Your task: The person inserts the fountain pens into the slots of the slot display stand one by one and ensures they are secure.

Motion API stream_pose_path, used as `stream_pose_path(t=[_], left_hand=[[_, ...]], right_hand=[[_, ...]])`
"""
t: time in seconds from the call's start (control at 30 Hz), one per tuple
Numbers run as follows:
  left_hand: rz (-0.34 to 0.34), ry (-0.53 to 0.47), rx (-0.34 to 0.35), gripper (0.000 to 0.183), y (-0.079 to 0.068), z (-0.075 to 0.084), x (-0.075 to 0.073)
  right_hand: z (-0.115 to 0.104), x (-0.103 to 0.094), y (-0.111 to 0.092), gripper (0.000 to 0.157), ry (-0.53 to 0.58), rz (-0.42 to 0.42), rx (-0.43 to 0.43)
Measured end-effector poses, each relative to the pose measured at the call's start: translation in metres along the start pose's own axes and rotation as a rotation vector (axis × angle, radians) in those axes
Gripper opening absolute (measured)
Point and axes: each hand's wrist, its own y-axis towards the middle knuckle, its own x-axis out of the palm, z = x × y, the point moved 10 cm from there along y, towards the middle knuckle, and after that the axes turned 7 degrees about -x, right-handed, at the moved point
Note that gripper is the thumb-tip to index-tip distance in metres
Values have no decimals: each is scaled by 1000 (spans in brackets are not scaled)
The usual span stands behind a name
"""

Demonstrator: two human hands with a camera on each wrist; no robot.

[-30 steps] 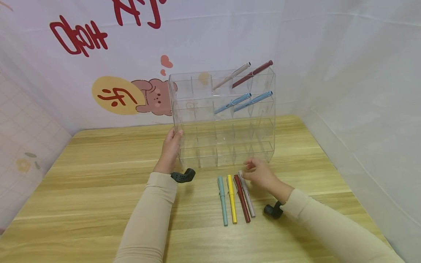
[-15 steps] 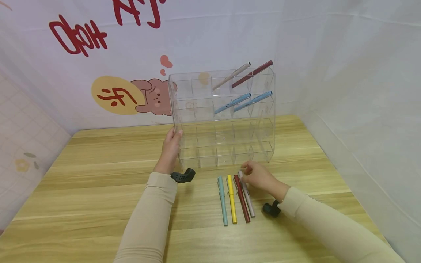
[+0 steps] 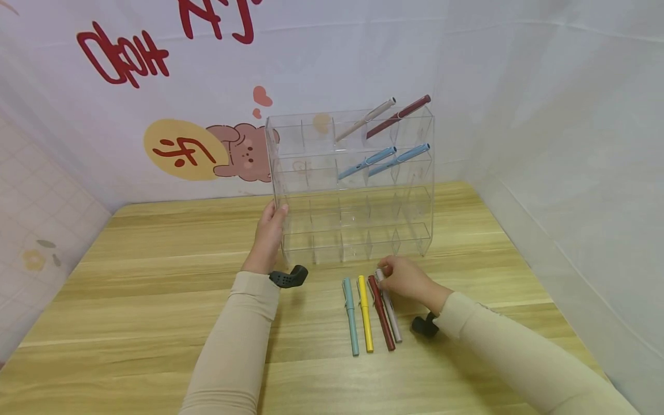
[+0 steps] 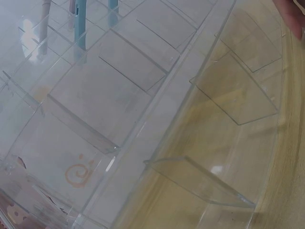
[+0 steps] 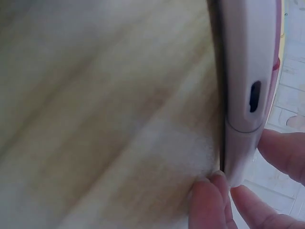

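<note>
A clear acrylic pen rack (image 3: 353,245) stands upright on the table. My left hand (image 3: 268,236) grips its lower left side. Close in front of the rack, my right hand (image 3: 407,280) pinches the upper end of a pale lilac pen (image 3: 392,320), which lies on the table. In the right wrist view, fingertips (image 5: 207,200) and thumb stand on either side of the end of this lilac pen (image 5: 245,57). Beside it lie a dark red pen (image 3: 383,317), a yellow pen (image 3: 365,317) and a teal pen (image 3: 351,320), roughly parallel.
The rack's top tier holds a beige pen (image 3: 365,120) and a maroon pen (image 3: 399,117), both slanted. One tier lower are two blue pens (image 3: 365,163). Behind the wooden table (image 3: 155,276) hangs a printed white cloth (image 3: 332,52); another white cloth (image 3: 570,144) borders the right.
My right hand has moved slightly left and down, and its fingers have closed on the lilac pen's upper end. The left hand and the rack stay in place.
</note>
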Motion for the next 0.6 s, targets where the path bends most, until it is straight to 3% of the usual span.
stream_pose_path(t=[0.37,0.6], left_hand=[[-1,-10,-30,55,-1,0,1],[-21,-18,-58,56,-18,15,5]], right_hand=[[-4,2,5,41,-64,-18,10],[-2,3,6,36,-51,-24,28]])
